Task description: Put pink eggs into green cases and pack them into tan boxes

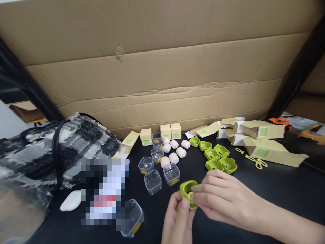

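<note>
My left hand [179, 217] holds a small green scalloped silicone cover [186, 187], its hollow side facing me and its thumb on the near rim. The fingers of my right hand [218, 196] reach into the hollow, closed together. A small pale yellow piece [190, 195] shows at their tips, much of it hidden. Beyond my right hand lie several more green covers [212, 154]. Farther right are pale yellow strap loops [260, 164]. Left of my hands stand several clear plastic cups [153, 183] with yellow stickers, beside several pale pink rounded pieces [174, 158].
Small cardboard boxes [146, 137] line the back before a cardboard wall [162, 74]. Opened cartons [269, 149] lie at the right. A fringed plaid bag [83, 145], a white rounded object [71, 200] and a blurred-out item [108, 193] occupy the left.
</note>
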`<act>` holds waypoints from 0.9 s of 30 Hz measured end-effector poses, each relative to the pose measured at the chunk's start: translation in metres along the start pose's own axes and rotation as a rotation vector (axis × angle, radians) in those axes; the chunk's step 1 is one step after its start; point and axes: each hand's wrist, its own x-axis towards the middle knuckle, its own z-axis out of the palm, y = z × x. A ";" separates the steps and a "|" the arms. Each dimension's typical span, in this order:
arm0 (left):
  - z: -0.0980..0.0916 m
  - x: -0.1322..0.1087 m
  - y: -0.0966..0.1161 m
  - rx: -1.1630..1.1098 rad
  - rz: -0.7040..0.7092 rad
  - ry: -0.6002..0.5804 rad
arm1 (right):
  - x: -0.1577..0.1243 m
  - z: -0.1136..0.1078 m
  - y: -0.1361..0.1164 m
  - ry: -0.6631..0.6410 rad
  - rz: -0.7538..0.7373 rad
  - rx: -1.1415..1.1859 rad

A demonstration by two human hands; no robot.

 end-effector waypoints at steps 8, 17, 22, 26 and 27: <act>0.008 -0.003 0.007 0.020 0.035 -0.007 | -0.003 0.006 0.000 0.001 -0.083 -0.263; 0.012 -0.006 0.012 -0.001 -0.001 0.011 | 0.000 0.005 -0.004 0.026 -0.073 -0.276; 0.012 -0.007 0.012 0.027 -0.007 0.023 | -0.001 0.006 -0.006 0.045 -0.039 -0.288; 0.011 -0.006 0.012 0.038 -0.010 0.013 | -0.001 0.007 -0.005 0.051 -0.033 -0.293; 0.011 -0.006 0.012 0.040 -0.015 0.007 | -0.001 0.007 -0.005 0.040 -0.032 -0.292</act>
